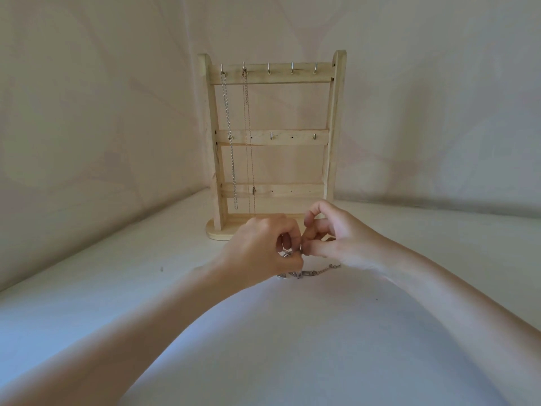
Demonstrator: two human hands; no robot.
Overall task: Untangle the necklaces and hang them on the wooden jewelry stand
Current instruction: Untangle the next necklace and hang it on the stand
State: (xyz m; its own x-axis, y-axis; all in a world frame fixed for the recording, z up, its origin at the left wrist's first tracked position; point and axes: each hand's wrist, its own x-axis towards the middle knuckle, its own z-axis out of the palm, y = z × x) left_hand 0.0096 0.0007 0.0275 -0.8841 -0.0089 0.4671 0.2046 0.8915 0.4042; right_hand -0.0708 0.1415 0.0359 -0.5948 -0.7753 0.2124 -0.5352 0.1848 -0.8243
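Just before the pale wooden jewelry stand (272,142) on our white bench (117,288), our left hand (260,247) curled, pinching a tangled silver chain necklace (310,272), our right hand (336,238) pinching it too, its tail lying on the bench, a silver chain (229,136) and a thin coppery chain (248,136) hanging from the stand's top hooks.

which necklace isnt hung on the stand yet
The silver chain lying on the table between the hands; the other two hang from the stand's top-left hooks.
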